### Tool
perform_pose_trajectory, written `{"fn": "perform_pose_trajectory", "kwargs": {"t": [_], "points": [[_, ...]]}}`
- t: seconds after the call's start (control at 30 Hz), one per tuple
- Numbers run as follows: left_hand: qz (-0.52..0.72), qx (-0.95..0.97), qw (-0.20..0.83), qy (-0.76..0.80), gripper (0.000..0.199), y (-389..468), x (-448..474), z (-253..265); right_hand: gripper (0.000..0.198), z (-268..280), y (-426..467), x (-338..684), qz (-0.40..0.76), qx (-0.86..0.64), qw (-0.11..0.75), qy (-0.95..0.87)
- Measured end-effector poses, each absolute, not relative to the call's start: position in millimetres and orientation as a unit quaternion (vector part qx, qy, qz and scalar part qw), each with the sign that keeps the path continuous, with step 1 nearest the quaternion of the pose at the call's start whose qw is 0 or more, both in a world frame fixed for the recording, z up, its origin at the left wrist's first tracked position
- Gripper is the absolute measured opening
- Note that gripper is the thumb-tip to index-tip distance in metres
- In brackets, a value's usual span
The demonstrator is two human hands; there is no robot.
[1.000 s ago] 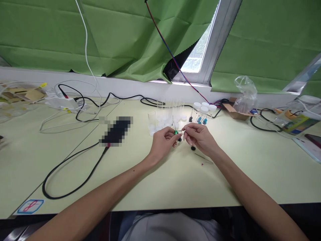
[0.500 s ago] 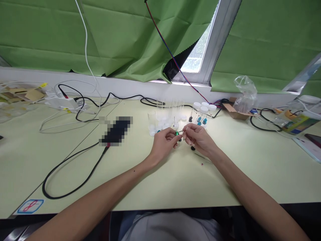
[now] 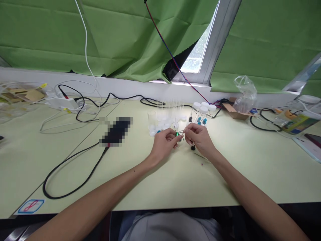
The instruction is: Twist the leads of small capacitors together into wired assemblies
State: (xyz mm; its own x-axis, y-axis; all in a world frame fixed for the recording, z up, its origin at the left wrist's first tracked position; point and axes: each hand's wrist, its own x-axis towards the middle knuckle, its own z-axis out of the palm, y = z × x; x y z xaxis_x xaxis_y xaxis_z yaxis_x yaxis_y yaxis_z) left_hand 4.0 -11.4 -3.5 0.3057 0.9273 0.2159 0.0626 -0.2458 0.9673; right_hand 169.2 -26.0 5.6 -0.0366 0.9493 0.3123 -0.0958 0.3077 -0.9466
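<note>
My left hand pinches a small shiny green part between thumb and fingers; a thin upright pin rises from it. Close by on the right, my right hand is closed at the fingertips on a thin dark rod whose tip reaches the green part. Its exact kind is too small to tell. A small black part lies under my right hand. Beyond my hands stand several clear tubes, and white-capped tubes with blue and black parts at their lower ends.
A thin stick and a tiny red ring lie near my right wrist. On the left are a blurred-out dark device and its black cable. A cardboard box with a plastic bag stands back right, phones at far right.
My right hand has shifted very slightly and its fingers have drawn closer together around the thin rod. My left hand stays almost still with the green part.
</note>
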Motion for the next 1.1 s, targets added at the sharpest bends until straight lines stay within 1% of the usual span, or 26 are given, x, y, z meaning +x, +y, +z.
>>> {"fn": "perform_pose_trajectory", "kwargs": {"t": [0.37, 0.8, 1.1], "points": [[0.442, 0.652, 0.479, 0.387, 0.036, -12.9, 5.5, -3.8, 0.038, 7.3, -28.4, 166.9, 0.407, -0.410, 0.581, -0.573], [0.446, 0.666, 0.457, 0.386, 0.037, -12.1, 4.2, -4.0, 0.045, 6.3, -31.7, 164.0, 0.317, -0.454, 0.582, -0.596], [0.453, 0.663, 0.458, 0.381, 0.039, -11.6, 4.2, -4.8, 0.049, 8.6, -31.4, 163.0, 0.351, -0.450, 0.584, -0.577]]}}
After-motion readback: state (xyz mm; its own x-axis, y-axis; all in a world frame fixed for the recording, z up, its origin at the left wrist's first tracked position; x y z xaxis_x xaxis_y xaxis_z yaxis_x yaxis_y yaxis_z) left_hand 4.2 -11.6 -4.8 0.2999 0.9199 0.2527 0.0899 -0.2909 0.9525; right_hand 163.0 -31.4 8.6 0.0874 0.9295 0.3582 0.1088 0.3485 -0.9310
